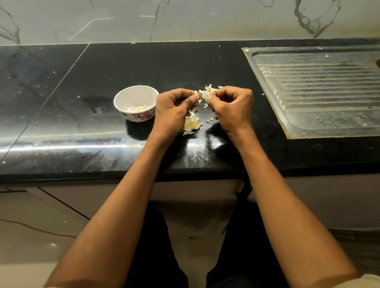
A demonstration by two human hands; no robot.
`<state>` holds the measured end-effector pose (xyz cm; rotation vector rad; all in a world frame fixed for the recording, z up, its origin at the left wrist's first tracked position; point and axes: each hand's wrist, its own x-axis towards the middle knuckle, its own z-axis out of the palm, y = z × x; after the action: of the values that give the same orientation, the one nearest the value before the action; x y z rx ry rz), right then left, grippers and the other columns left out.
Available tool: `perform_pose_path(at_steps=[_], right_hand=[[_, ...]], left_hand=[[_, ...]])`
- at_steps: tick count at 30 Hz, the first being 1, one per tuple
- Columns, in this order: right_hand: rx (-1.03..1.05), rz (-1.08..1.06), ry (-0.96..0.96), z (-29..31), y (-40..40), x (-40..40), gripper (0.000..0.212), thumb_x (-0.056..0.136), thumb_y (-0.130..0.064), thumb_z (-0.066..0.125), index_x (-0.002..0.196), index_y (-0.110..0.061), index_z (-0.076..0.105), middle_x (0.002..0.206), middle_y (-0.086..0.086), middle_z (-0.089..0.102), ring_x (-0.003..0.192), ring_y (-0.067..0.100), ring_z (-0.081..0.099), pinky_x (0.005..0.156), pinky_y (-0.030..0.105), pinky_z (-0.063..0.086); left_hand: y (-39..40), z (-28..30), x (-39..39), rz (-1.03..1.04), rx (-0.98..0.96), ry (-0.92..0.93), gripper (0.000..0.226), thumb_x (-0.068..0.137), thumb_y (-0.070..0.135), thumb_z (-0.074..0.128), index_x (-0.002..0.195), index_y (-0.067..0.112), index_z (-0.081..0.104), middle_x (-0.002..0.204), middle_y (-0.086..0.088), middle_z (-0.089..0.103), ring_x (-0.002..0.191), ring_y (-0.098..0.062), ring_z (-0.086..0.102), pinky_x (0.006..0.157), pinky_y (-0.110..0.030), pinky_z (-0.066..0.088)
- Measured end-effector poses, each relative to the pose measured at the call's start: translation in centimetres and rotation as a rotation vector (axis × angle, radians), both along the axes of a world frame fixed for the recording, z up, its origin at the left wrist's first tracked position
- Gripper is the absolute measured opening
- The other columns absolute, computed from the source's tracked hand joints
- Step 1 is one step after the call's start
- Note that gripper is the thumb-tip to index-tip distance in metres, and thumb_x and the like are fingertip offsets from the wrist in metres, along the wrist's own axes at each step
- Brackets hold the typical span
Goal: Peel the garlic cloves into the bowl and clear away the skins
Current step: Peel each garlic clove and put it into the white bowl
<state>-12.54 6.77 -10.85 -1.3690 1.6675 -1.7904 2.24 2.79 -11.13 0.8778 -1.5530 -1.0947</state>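
Worktop [69,90]: black and shiny, one steel drainboard [331,90] far right of the bowl.
Bowl [136,102]: one, with about three peeled cloves [141,107].
Left hand [172,113]: just right of the bowl, fingers pinch one garlic clove [196,95].
Right hand [233,109]: fingers curled, pulling its skin.
Skins [192,124]: two small heaps beside your hands.
Watch out: pull hard and the clove may slip; skins could blow off.

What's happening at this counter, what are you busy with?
A person is peeling garlic at a black counter. The left hand pinches a clove while the right hand pulls at its papery skin. A few peeled cloves already lie in the small white bowl to the left. Loose skins are piled on the counter under the hands, not yet cleared.
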Motion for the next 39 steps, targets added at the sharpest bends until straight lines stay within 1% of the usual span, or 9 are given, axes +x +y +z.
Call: perform_pose_path(at_steps=[5,9,12,18,20,23,25,31,39], right_hand=[[0.024,-0.09,0.125,-0.03,-0.1,0.02,0.022,0.082,-0.015,0.069,0.061,-0.009,0.072,0.057,0.002,0.067,0.058,0.025,0.065,0.056,0.039,0.054],[0.06,-0.155,0.289,-0.01,0.01,0.16,0.006,0.076,-0.012,0.075,0.069,-0.013,0.075,0.065,-0.006,0.069,0.059,0.009,0.065,0.061,0.031,0.057],[0.052,-0.156,0.352,-0.19,-0.12,0.02,0.011,0.07,-0.003,0.072,0.072,-0.014,0.071,0.069,-0.005,0.068,0.061,0.01,0.064,0.059,0.033,0.057],[0.072,-0.198,0.396,-0.25,-0.38,0.05,0.021,0.078,-0.022,0.078,0.067,-0.015,0.062,0.069,-0.003,0.062,0.062,0.016,0.059,0.06,0.04,0.055],[0.087,-0.175,0.406,-0.53,-0.57,-0.17,0.009,0.08,-0.016,0.079,0.078,-0.018,0.07,0.08,-0.003,0.067,0.071,0.017,0.062,0.064,0.042,0.057],[0.123,-0.143,0.401,-0.66,-0.51,-0.21,0.041,0.08,-0.002,0.071,0.109,-0.028,0.079,0.102,-0.005,0.071,0.087,0.017,0.067,0.072,0.04,0.059],[0.113,-0.136,0.37,-0.52,-0.41,-0.03,0.039,0.083,-0.008,0.074,0.114,-0.032,0.078,0.104,-0.006,0.069,0.085,0.014,0.067,0.073,0.039,0.06],[-0.032,-0.035,0.151,0.25,0.1,0.37,0.012,0.083,-0.019,0.078,0.094,-0.019,0.083,0.089,-0.008,0.077,0.074,0.007,0.071,0.07,0.031,0.06],[-0.088,0.007,0.188,0.04,0.24,0.55,0.004,0.079,-0.011,0.078,0.08,-0.015,0.081,0.078,-0.007,0.074,0.065,0.01,0.069,0.061,0.026,0.056]], left_hand=[[0.04,-0.07,-0.11,0.012,0.006,-0.014,0.011,0.096,0.006,0.067,0.098,0.005,0.078,0.077,0.001,0.074,0.067,-0.008,0.062,0.062,-0.02,0.048],[0.17,-0.06,-0.17,0.022,-0.025,-0.056,0.009,0.094,0.008,0.071,0.097,0.002,0.077,0.076,0.0,0.072,0.068,-0.007,0.062,0.066,-0.021,0.051],[0.24,-0.1,-0.19,0.042,-0.051,-0.104,0.007,0.091,0.008,0.075,0.094,0.002,0.077,0.078,-0.003,0.073,0.068,-0.009,0.065,0.07,-0.026,0.056],[0.5,0.14,-0.12,0.049,-0.083,-0.134,0.007,0.092,0.009,0.075,0.093,0.002,0.077,0.079,-0.007,0.074,0.065,-0.009,0.066,0.068,-0.027,0.057],[0.47,0.13,-0.12,0.052,-0.083,-0.133,0.008,0.092,0.009,0.074,0.092,0.001,0.077,0.079,-0.008,0.074,0.065,-0.009,0.065,0.07,-0.031,0.058],[0.47,0.08,-0.15,0.053,-0.081,-0.145,0.01,0.092,0.011,0.074,0.091,0.001,0.076,0.077,-0.009,0.074,0.064,-0.009,0.065,0.07,-0.031,0.057],[0.53,0.1,-0.16,0.052,-0.086,-0.15,0.008,0.092,0.01,0.074,0.089,0.002,0.076,0.075,-0.006,0.073,0.063,-0.008,0.064,0.068,-0.028,0.056],[0.56,0.11,-0.1,0.045,-0.1,-0.158,0.006,0.092,0.01,0.074,0.09,0.007,0.078,0.078,-0.005,0.075,0.066,-0.008,0.066,0.068,-0.027,0.057],[0.45,0.12,-0.02,0.054,-0.084,-0.141,0.008,0.092,0.009,0.073,0.094,0.003,0.078,0.082,-0.009,0.076,0.068,-0.01,0.067,0.069,-0.029,0.057]])
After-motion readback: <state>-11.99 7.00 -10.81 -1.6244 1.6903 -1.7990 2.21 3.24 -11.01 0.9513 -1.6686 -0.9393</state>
